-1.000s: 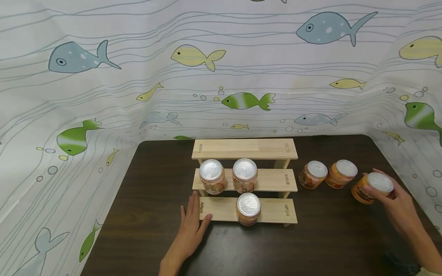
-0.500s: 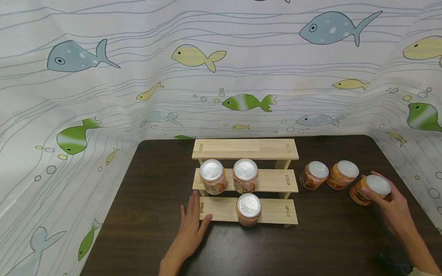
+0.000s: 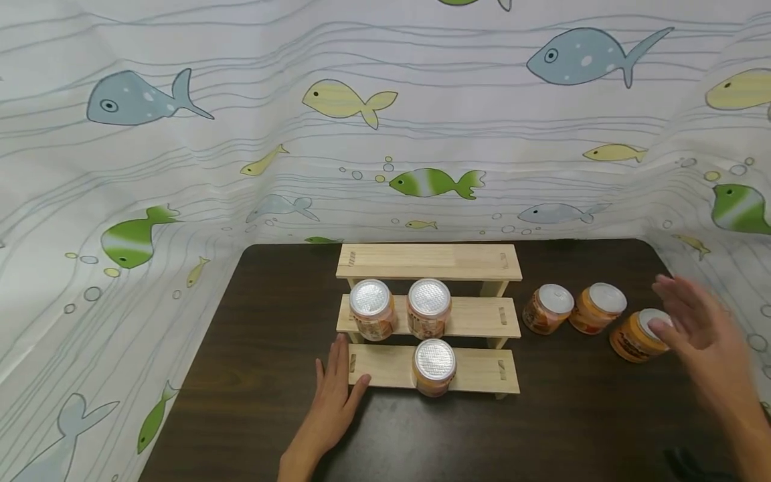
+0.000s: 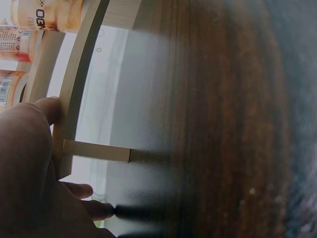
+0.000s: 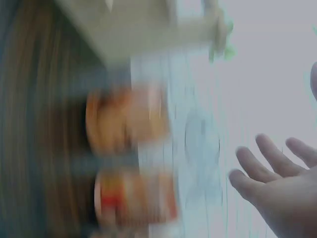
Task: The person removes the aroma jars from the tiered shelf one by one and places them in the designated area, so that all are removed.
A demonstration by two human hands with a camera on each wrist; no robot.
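My left hand [image 3: 330, 395] rests against the left end of the lowest step of a wooden three-tier rack [image 3: 429, 260], its fingers straight. In the left wrist view its thumb [image 4: 48, 108] touches the board's edge. My right hand [image 3: 711, 341] is raised with fingers spread, beside and apart from an orange jar [image 3: 632, 340] with a white lid, partly covering it. Two similar jars, one [image 3: 596, 309] and another [image 3: 545, 311], stand to its left. Silver-topped jars fill parts of the rack: two on the middle step [image 3: 371, 309] and one on the lowest [image 3: 434, 367].
The dark wooden table [image 3: 265, 314] is enclosed at the back and sides by a white cloth [image 3: 482, 134] printed with fish. The rack's top tier carries no jar. A dark blurred object [image 3: 693, 465] lies at the lower right.
My right hand has let go of the rightmost jar and lifted away to the right. That jar now stands beside the other two, slightly left of before. My left hand stays put.
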